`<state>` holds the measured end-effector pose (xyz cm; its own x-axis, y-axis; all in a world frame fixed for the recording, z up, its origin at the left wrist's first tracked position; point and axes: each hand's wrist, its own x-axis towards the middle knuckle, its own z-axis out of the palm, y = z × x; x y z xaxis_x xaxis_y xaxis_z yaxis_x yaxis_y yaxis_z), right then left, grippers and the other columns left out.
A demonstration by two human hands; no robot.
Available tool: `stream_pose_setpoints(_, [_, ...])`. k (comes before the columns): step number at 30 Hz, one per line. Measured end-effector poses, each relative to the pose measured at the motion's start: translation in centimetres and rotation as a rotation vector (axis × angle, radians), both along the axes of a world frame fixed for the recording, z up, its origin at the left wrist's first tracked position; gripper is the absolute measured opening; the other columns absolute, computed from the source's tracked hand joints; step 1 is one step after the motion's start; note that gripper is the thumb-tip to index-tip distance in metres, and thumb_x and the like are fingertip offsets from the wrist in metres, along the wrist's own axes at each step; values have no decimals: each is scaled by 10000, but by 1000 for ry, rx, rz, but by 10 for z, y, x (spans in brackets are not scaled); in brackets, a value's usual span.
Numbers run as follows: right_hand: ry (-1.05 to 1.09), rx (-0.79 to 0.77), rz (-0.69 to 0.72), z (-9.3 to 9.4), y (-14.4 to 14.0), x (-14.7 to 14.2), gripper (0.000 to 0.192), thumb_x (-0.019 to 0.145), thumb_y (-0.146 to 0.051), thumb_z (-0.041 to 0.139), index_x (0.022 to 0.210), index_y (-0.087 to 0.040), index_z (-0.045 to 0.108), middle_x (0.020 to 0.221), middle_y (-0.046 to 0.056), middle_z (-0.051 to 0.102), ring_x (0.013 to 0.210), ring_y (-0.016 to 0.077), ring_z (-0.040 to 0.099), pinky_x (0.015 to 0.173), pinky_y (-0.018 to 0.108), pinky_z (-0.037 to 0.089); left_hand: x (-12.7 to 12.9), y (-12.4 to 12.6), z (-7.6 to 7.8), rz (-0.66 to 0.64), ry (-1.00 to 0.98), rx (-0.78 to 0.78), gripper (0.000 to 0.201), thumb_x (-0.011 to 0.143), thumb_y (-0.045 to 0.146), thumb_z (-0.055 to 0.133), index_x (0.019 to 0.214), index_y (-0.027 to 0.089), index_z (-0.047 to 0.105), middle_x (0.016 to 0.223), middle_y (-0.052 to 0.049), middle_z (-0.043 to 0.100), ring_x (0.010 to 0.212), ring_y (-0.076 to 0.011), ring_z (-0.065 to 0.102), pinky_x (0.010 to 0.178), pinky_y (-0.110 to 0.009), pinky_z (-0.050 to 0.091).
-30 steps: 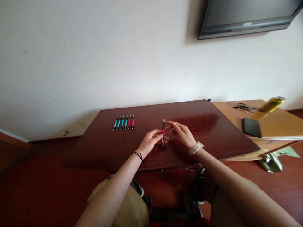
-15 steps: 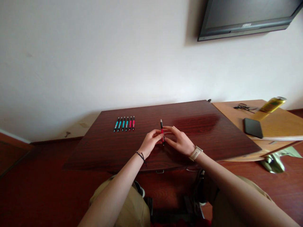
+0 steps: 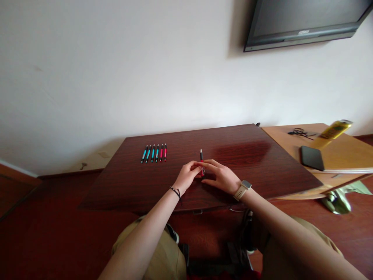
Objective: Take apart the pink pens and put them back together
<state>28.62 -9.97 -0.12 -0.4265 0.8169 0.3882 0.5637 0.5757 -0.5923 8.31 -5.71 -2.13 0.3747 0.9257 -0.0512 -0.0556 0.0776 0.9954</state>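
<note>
A red and black pen point(image 3: 201, 156) stands out from between my two hands, near the middle of the dark wooden table point(image 3: 122, 182). Its pale tip points away from me. My left hand point(image 3: 188, 175) is closed on it, thumb and fingers pinching its middle. From the other side, my right hand point(image 3: 220, 175) reaches over with its fingers stretched across the pen and its thumb apart, close to the lower end. Fingers cover part of the barrel. To the left lies a row of several pens, with blue pens point(image 3: 153, 153) on the left and pink pens point(image 3: 165, 152) on the right.
A lighter wooden cabinet point(image 3: 355, 151) adjoins the table on the right. On it are a black phone-like object point(image 3: 311, 157), a black cable point(image 3: 301, 133) and a yellow can point(image 3: 335, 129). A television point(image 3: 303, 23) hangs on the wall above.
My right fingers have moved in over the pen and against my left fingertips. The right wrist has turned, showing the watch face. The row of pens stays as it was.
</note>
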Motion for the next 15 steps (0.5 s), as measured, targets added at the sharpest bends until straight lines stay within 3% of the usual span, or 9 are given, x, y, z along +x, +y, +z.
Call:
stream_pose_setpoints(4, [7, -6, -31, 0, 3, 9, 692, 894, -353, 762, 1540, -370, 514, 1423, 69, 630, 1209, 284, 674, 1041, 450, 561, 0, 1, -3, -33, 36, -18, 431, 884, 523, 768, 1075, 146, 689, 985, -88, 737, 889, -184, 715, 770, -295, 601])
stream_pose_setpoints(9, [68, -22, -165, 2, 12, 38, 470, 917, -355, 717, 1381, -296, 678, 1107, 58, 753, 932, 240, 728, 903, 402, 591, -2, 0, -2, -26, 44, -37, 396, 918, 492, 741, 1077, 135, 679, 956, -104, 741, 836, -168, 730, 776, -290, 594])
stream_pose_setpoints(15, [176, -30, -279, 6, 17, 86, 458, 909, -392, 706, 1352, -273, 710, 1201, 70, 760, 1018, 267, 734, 965, 433, 589, -7, -2, 1, -44, 65, -14, 372, 935, 477, 720, 1075, 133, 691, 958, -111, 749, 837, -175, 736, 779, -299, 595])
